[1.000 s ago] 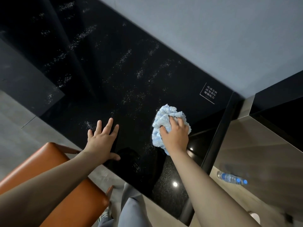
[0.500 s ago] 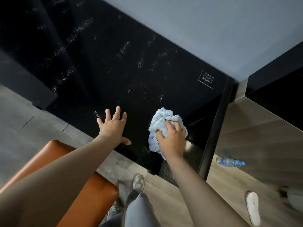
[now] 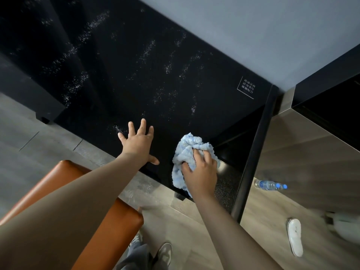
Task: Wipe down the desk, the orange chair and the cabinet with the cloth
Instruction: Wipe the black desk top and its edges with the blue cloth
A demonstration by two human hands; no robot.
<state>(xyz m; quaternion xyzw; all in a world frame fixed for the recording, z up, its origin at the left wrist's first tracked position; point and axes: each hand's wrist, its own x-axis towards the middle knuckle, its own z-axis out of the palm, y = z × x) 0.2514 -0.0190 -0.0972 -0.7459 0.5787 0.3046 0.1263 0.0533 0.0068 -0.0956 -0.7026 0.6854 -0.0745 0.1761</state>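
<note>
The left hand lies flat on the near edge of the black bench, arm stretched forward, fingers spread and released, thumb pointing right; just right of it the right hand presses down on the cloth, its fingers curled into the fabric and grasping it; the cloth is pale blue, fluffy, bunched into a wad at the bench's near right corner; whitish speckled streaks cross the glossy top farther away; the orange chair stands near left, under the left forearm.
</note>
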